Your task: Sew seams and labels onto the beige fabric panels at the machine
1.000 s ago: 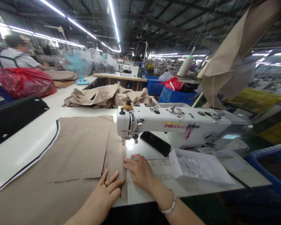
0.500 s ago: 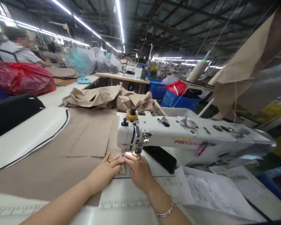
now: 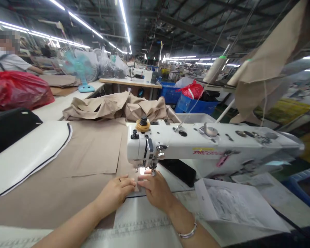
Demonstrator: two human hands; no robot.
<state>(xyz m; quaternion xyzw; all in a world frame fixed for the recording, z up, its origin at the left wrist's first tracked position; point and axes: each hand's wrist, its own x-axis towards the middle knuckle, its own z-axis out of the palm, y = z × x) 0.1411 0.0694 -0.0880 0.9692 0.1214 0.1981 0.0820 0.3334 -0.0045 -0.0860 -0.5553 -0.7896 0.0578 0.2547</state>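
My left hand and my right hand lie side by side, fingertips nearly touching, holding down the edge of a tan fabric panel. Both are just in front of the presser foot and needle of a white industrial sewing machine. A lit spot shows under the needle. A smaller tan piece lies on top of the panel, and my hands hide the cloth's edge near the foot. A bracelet circles my right wrist.
A black phone sits under the machine arm, and papers lie at right. A curved white template lies at left, crumpled tan cloth behind, tan cloth hangs at upper right. A co-worker sits far left.
My left hand has moved right, from the cloth's near edge to beside my right hand at the presser foot. The camera view has shifted, showing more of the table's near side.
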